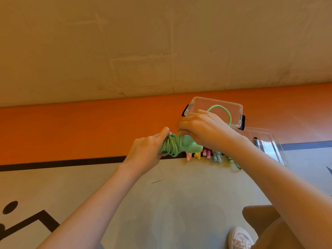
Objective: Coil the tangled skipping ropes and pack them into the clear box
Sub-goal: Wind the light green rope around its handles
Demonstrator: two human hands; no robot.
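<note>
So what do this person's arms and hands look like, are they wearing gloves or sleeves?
No gloves: both the left hand and the right hand are bare, with no rings, watch or bands showing. Both forearms are uncovered right to the picture's edge, so no sleeves show. Lower down there are tan trousers and a white shoe.

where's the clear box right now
In the head view the clear box sits right of centre on the orange floor strip, behind the right hand, its lid beside it.

My feed was warm and fairly bright, shadows soft; wide-angle bending showed at the edges, and detail looked slightly soft.
</note>
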